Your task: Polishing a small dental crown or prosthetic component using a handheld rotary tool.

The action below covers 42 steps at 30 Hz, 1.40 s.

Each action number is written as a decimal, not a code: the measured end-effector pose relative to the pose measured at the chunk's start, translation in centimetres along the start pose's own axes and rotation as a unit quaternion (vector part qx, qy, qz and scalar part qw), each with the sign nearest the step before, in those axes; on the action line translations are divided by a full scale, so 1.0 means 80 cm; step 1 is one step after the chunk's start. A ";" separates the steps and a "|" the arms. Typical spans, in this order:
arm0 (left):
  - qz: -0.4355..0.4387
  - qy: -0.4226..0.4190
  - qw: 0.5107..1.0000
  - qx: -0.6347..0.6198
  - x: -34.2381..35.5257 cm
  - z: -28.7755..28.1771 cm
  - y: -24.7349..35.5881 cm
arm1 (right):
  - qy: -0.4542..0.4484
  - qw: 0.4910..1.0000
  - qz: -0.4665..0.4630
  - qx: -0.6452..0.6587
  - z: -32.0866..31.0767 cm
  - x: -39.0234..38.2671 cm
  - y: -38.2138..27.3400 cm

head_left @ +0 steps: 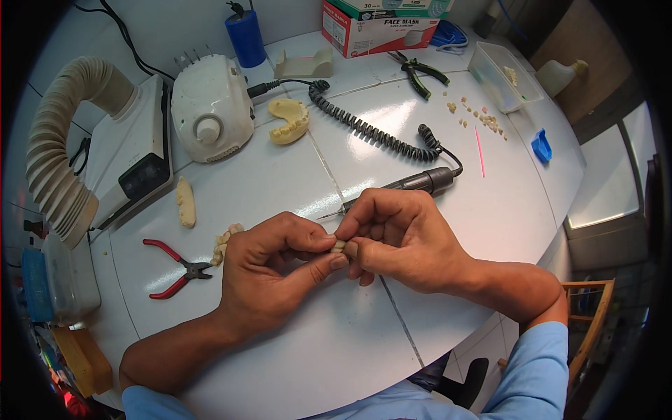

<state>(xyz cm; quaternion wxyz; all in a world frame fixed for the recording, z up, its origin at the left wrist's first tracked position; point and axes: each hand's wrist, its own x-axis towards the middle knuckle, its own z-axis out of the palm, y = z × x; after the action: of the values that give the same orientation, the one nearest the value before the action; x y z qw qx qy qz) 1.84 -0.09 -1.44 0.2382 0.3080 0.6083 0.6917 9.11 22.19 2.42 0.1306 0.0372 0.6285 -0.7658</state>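
Note:
My left hand (276,273) and my right hand (395,245) meet at the middle front, fingertips pinched on a small cream piece (339,247), partly hidden by the fingers. Just behind my hands a black rotary handpiece (420,182) with a thin metal bit lies on the tiled top, its coiled cord (364,129) running to a white control unit (210,112). Left of my left hand lie red-handled cutting pliers (175,280) and a small pile of cream pieces (225,241), partly hidden by that hand.
Around them: dust collector with hose (59,119), cream dental model (287,122), cream strip (185,203), boxes (371,35), blue canister (243,38), green-handled pliers (420,73), plastic container (504,77), scattered cream bits (490,122), pink stick (480,150), blue piece (540,145). A wooden frame (588,322) stands right.

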 end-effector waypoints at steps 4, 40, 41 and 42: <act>-0.003 0.002 1.000 -0.009 0.001 0.001 0.001 | -0.007 1.000 -0.013 -0.010 -0.002 0.001 0.003; -0.030 -0.001 0.999 -0.045 0.003 -0.001 0.007 | -0.013 1.000 0.003 0.028 -0.001 0.001 -0.002; -0.033 -0.002 0.999 -0.042 0.003 -0.001 0.007 | -0.013 0.999 0.003 0.029 -0.002 0.001 -0.001; -0.033 -0.002 0.999 -0.041 0.003 -0.001 0.007 | -0.011 1.000 0.003 0.026 -0.002 0.001 -0.001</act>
<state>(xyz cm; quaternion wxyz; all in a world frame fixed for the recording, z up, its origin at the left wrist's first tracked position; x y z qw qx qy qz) 1.62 -0.03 -0.86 0.2746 0.2787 0.5885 0.7075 9.00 22.38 2.44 0.1386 0.0336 0.6068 -0.7820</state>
